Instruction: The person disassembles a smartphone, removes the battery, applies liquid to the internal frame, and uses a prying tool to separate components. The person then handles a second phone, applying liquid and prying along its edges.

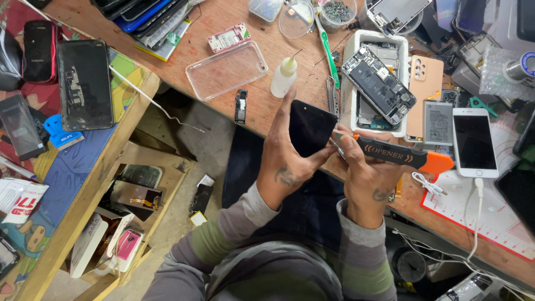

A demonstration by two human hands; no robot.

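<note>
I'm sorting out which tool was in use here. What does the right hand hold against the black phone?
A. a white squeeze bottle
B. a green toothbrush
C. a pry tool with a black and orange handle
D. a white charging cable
C: the right hand grips a pry tool with a black and orange handle, its tip at the edge of the black phone that the left hand holds.

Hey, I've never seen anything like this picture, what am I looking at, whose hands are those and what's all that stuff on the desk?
This is one picture from a camera worn on a person's head, looking down at their own two bare hands over a wooden workbench. The left hand holds a black phone upright. The right hand grips a prying tool with a black and orange handle, its tip at the phone's edge. On the bench lie an opened phone on a white tray, a clear case, a small squeeze bottle and a white phone on a cable.
</note>
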